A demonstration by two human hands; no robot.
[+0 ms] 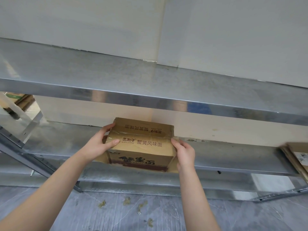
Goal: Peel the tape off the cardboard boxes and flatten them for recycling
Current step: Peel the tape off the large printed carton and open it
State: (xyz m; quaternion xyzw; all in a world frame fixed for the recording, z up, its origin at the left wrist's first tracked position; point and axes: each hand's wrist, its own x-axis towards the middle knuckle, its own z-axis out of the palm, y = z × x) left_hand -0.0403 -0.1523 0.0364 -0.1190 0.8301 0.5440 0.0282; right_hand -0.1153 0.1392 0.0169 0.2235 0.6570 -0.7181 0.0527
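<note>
An upper shelf (116, 75) of galvanized metal runs above my left hand (100, 144) and right hand (185, 152); a lower shelf (233, 157) of the same rack lies at their level. Behind stands a plain pale wall (233, 39). Below my wrists, the grey marbled floor (50, 200) carries small yellowish scraps (126, 201).

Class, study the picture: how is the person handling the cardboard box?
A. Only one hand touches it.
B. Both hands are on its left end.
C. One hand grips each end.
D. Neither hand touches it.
C: the left hand grips the left end of the box, and the right hand grips the right end.
</note>
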